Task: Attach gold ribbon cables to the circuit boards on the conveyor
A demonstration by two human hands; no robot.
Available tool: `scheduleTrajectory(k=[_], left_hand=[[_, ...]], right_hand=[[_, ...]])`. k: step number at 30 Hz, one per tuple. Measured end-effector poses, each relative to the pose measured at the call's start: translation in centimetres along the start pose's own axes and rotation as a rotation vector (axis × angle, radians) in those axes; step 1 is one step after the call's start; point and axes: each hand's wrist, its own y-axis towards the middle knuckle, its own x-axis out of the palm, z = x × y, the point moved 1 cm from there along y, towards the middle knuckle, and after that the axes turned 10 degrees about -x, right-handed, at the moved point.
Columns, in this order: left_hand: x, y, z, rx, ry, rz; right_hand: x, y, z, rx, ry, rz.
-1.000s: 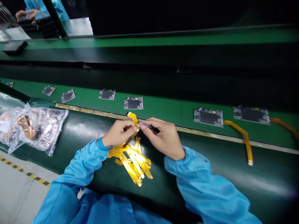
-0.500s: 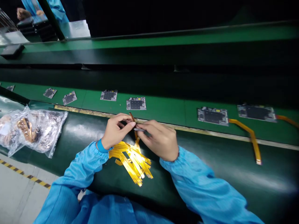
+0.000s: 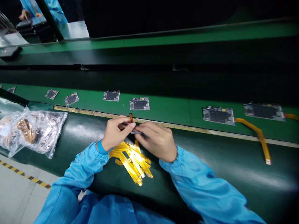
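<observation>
My left hand [image 3: 115, 133] is closed, pinching one amber flex cable strip [image 3: 131, 117] that stands edge-on above the fingers. My right hand [image 3: 157, 140] is closed on a thin dark tweezer-like tool [image 3: 136, 132] whose tip meets the strip at my left fingertips. Both hands hover over a loose pile of yellow flex cables [image 3: 133, 158] on the dark green bench edge. Just beyond the hands, a small circuit board [image 3: 139, 104] lies on the green conveyor belt [image 3: 173, 110].
More circuit boards sit along the belt, at the left [image 3: 71, 99] and at the right [image 3: 218, 115], the right one with an orange flex cable [image 3: 259, 137] hanging over the belt edge. A clear plastic bag [image 3: 32, 127] of parts lies at the left. Another person's hands work at the far top left.
The strip between my hands has turned from flat-on to edge-on and sits lower. My hands have drawn closer together. The boards on the belt have shifted slightly to the right.
</observation>
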Motion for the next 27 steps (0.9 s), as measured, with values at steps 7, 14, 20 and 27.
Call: scheduleTrajectory(k=[7, 14, 20, 27], left_hand=[[0.4, -0.2, 0.5, 0.186, 0.155, -0.05], [0.4, -0.5, 0.9, 0.287, 0.191, -0.147], [0.2, -0.5, 0.7, 0.303, 0.179, -0.123], [0.0, -0.5, 0.8, 0.323, 0.183, -0.139]], right_hand=[[-1.8, 0.8, 0.8, 0.628, 0.595, 0.029], [-1.4, 1.4, 1.0, 0.816, 0.852, 0.038], [-1.1, 1.5, 1.0, 0.834, 0.907, 0.035], [-1.1, 1.6, 0.6, 0.795, 0.864, 0.06]])
